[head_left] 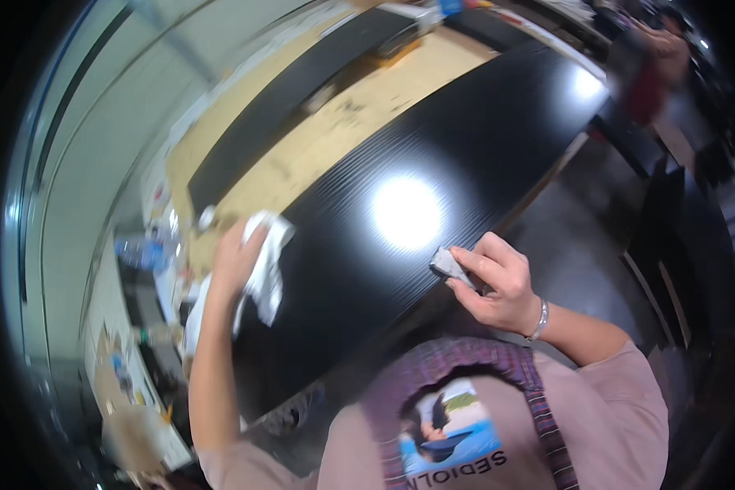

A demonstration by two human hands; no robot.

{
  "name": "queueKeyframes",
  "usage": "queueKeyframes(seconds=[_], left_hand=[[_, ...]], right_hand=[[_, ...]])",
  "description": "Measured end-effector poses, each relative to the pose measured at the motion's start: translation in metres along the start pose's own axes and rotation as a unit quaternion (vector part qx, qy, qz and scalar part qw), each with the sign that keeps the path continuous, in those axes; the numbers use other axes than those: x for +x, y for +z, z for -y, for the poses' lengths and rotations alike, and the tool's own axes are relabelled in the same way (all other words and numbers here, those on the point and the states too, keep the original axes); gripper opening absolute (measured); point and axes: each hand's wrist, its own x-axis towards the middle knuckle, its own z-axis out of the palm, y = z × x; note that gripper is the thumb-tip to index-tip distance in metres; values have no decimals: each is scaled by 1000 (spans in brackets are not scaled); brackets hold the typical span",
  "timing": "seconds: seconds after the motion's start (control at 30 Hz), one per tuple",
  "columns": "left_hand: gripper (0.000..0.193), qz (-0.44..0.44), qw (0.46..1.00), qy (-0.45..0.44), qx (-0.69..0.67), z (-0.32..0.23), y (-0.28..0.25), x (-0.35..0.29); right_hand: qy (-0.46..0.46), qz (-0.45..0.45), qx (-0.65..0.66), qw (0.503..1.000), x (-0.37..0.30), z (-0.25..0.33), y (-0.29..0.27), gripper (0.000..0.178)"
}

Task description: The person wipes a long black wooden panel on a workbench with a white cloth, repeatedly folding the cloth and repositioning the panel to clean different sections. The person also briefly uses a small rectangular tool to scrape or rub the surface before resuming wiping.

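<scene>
Right hand (502, 286) pinches a partly hidden grey block (447, 263); left hand (235, 260) clutches a blurred white cloth (267, 265); black panel (335, 286) lies between.

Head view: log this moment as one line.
left hand: holds white cloth | right hand: holds small grey-and-black block | near both: glossy black panel

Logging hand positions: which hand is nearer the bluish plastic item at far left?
Left: the left hand is right of the bluish plastic item; the right hand is much farther right.
</scene>
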Motion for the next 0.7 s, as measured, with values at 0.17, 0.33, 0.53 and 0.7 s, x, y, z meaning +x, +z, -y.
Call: queueKeyframes(seconds=[0.17,0.33,0.53,0.7], left_hand=[[60,-10,993,-21,119,-36,20,-2],[64,12,991,-12,134,-39,-1,-3],[67,29,991,-16,126,-46,-8,-9],[66,23,992,-15,124,-46,-8,-12]], right_hand=[[-117,117,26,986,-4,84,73,42],[-251,136,54,957,-4,154,140,34],[-375,168,98,906,-13,232,212,15],[-366,189,102,906,-18,242,216,16]])
